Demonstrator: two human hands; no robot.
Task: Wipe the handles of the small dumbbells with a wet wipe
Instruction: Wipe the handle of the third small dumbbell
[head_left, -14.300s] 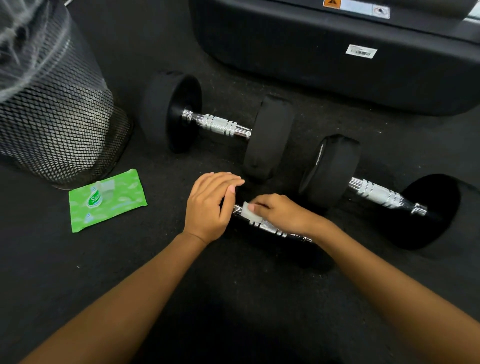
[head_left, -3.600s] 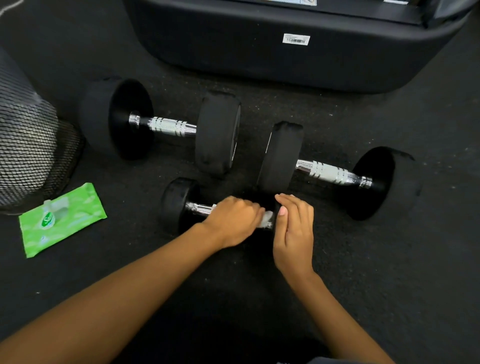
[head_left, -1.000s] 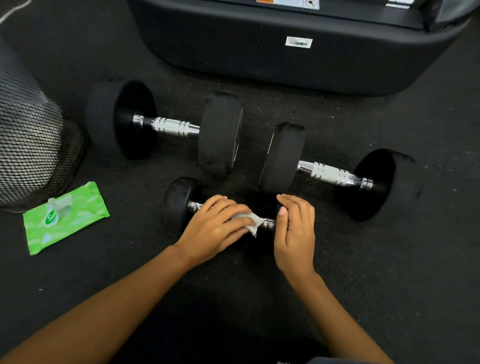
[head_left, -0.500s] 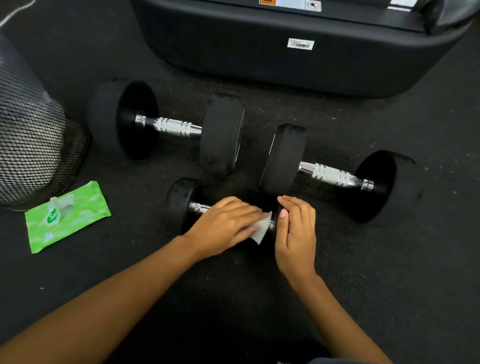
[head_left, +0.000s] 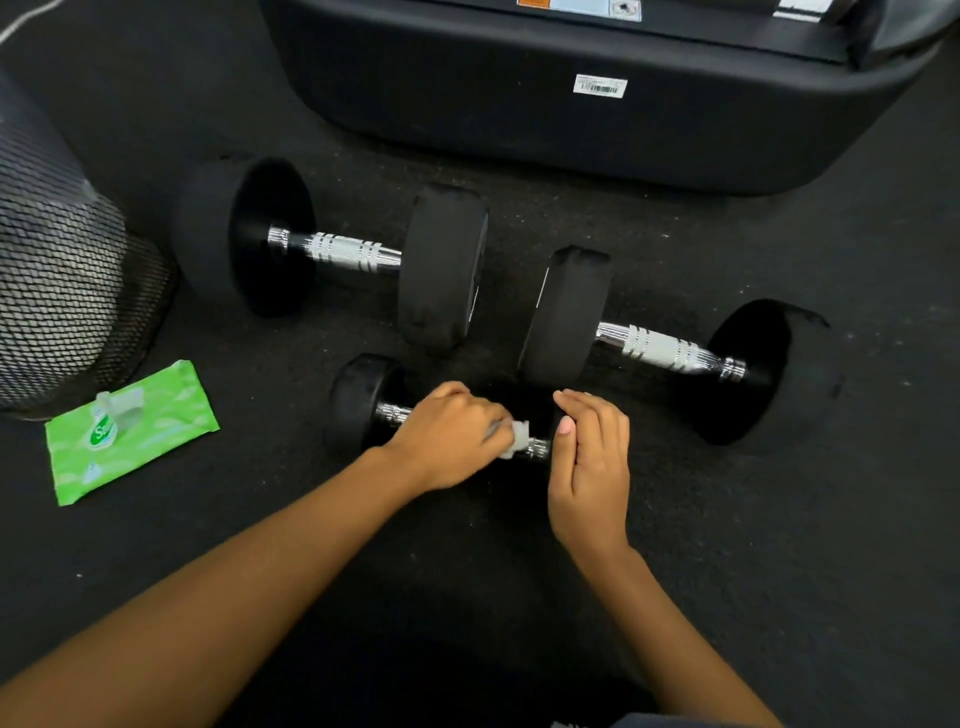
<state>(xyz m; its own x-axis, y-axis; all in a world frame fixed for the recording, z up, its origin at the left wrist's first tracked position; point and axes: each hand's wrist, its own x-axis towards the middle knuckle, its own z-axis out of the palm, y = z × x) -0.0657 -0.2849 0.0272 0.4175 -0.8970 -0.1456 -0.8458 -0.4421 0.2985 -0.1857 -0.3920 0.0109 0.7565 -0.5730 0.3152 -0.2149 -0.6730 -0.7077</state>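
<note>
A small black dumbbell (head_left: 358, 402) with a chrome handle lies on the dark floor just in front of me. My left hand (head_left: 449, 439) is curled over that handle and grips a crumpled white wet wipe (head_left: 517, 436) against the bar. My right hand (head_left: 592, 467) lies with straight fingers over the dumbbell's right head, which it hides. A short piece of bare handle shows between the two hands.
Two larger black dumbbells (head_left: 337, 252) (head_left: 670, 348) lie just beyond. A green pack of wipes (head_left: 130, 431) rests on the floor at the left, beside a black mesh bin (head_left: 57, 291). A big black machine base (head_left: 597, 104) fills the back.
My left hand has slid the wipe along the handle and bunched it up; half a second ago the wipe hung out as a flat flap. My right hand has stayed put.
</note>
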